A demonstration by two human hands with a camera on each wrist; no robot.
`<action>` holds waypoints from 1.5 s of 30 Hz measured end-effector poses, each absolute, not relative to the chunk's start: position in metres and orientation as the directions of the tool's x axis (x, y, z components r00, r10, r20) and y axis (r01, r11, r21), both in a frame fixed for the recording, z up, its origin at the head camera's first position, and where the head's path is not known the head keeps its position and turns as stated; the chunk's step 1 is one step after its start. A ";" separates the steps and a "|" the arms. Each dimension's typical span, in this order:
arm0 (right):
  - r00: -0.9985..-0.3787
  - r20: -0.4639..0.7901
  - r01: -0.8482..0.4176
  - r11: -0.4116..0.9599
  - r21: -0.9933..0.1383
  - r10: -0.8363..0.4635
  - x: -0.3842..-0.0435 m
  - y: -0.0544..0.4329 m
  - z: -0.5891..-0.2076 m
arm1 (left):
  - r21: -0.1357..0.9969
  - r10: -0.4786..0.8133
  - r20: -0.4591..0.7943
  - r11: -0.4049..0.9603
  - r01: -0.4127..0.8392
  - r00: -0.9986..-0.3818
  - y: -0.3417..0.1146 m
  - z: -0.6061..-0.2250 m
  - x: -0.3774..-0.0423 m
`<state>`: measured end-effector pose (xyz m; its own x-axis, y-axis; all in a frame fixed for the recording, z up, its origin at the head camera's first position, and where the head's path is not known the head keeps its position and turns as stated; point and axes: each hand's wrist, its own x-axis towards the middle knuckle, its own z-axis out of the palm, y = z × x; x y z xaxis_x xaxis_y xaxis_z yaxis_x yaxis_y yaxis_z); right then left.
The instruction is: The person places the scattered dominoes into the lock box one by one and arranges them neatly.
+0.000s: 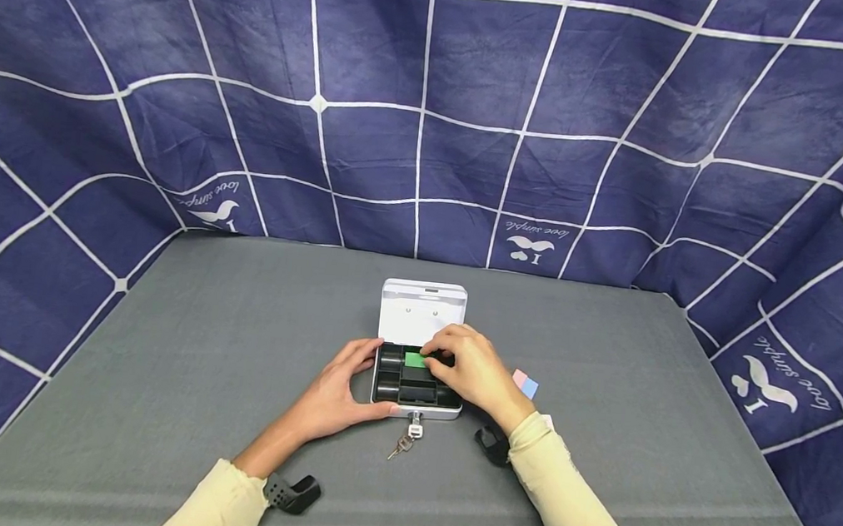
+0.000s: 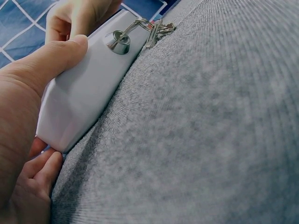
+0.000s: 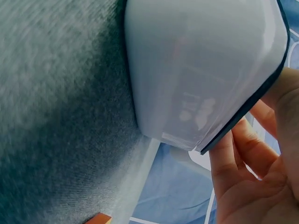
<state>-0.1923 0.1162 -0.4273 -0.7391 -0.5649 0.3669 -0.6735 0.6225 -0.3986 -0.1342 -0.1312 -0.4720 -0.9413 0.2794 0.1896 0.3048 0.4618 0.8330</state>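
Left wrist: I wear a black band at the end of my pale sleeve, and it rests apart from the box.
Left hand: my left hand grips the white box at its left side, thumb on the front edge and fingers round toward the rear left corner. I think I hold it so because a light box could slide on the desk while the other hand works inside.
Keys: the keys hang from the front lock, one key inserted, so the bunch lies on the desk before the box.
Green piece: the green piece is in the rear middle part of the black tray, inside the box.
Lid: the lid stands raised at the back, which leaves the tray reachable from above.
Right hand: my right hand comes over the box's right side, and thumb and forefinger seem to pinch the right edge of the green piece; probably only fingertips fit in so narrow a compartment.
Far right: a pink-and-blue piece lies on the desk beyond my right wrist, beside the box but not touching it.
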 end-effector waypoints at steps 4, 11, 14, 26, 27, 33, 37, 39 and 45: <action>-0.725 0.383 -0.688 0.623 -0.372 -0.572 -0.192 0.116 -0.428 | 0.831 0.279 0.191 0.465 0.306 -0.941 -0.131 -0.472 -0.134; -0.705 0.378 -0.709 0.620 -0.336 -0.600 -0.190 0.115 -0.427 | 0.825 0.280 0.210 0.463 0.323 -0.937 -0.131 -0.473 -0.135; -0.689 0.377 -0.723 0.622 -0.301 -0.619 -0.189 0.114 -0.425 | 0.827 0.279 0.210 0.461 0.323 -0.937 -0.131 -0.473 -0.134; -0.693 0.350 -0.718 0.644 -0.263 -0.630 -0.186 0.114 -0.425 | 0.829 0.280 0.192 0.467 0.308 -0.941 -0.130 -0.474 -0.134; -0.694 0.347 -0.718 0.643 -0.267 -0.631 -0.186 0.114 -0.425 | 0.829 0.279 0.189 0.469 0.305 -0.942 -0.130 -0.474 -0.134; -0.706 0.332 -0.708 0.625 -0.328 -0.625 -0.189 0.120 -0.423 | 0.825 0.271 0.197 0.474 0.309 -0.942 -0.131 -0.474 -0.134; -0.739 0.347 -0.673 0.621 -0.401 -0.577 -0.192 0.128 -0.419 | 0.824 0.269 0.207 0.471 0.316 -0.941 -0.131 -0.475 -0.134; -0.753 0.357 -0.657 0.620 -0.429 -0.553 -0.192 0.132 -0.417 | 0.823 0.269 0.208 0.471 0.317 -0.940 -0.131 -0.475 -0.134; -0.770 0.353 -0.638 0.615 -0.464 -0.532 -0.193 0.142 -0.412 | 0.822 0.275 0.212 0.468 0.323 -0.938 -0.130 -0.475 -0.135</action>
<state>-0.1935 0.1422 -0.4116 -0.7696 -0.5319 0.3531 -0.6378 0.6151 -0.4635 -0.1350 -0.1302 -0.4750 -0.9379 0.2746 0.2120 0.3230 0.4682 0.8225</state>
